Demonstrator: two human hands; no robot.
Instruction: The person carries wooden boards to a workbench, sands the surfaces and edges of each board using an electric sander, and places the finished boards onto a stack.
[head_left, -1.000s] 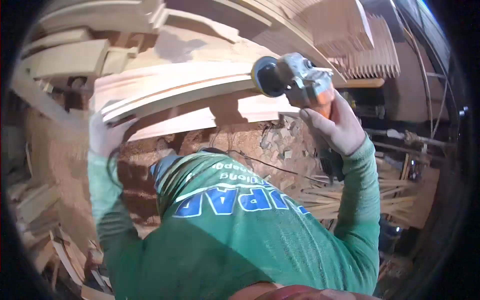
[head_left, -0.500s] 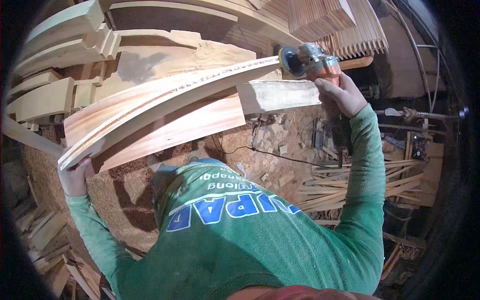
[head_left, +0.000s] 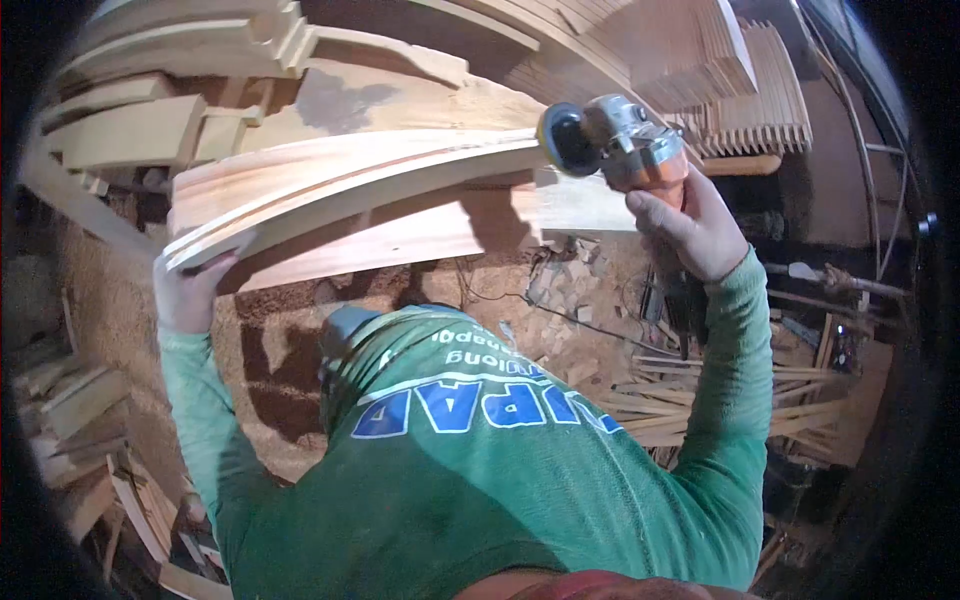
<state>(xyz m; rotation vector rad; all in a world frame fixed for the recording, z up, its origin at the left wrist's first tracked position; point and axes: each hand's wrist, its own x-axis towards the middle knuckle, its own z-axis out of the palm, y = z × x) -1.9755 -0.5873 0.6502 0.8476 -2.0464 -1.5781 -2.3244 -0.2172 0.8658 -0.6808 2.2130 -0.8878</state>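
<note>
A long curved wooden piece stands on edge across a flat pinkish board. My left hand grips its left end, fingers partly hidden by the wood. My right hand is wrapped round the orange body of an angle grinder. The grinder's round sanding disc is at the far right end of the curved piece. Whether the disc touches the wood I cannot tell. A brown line runs along the piece's pale top edge.
Stacked curved wooden parts lie at the upper left. A block of stacked slats stands behind the grinder. Offcuts and sawdust cover the floor, with a dark cable across it. Thin strips lie at right.
The view has shifted. The grinder has moved left relative to the board, over the curved piece's right end. Rough dark marks along the top edge no longer show. My left hand keeps its hold.
</note>
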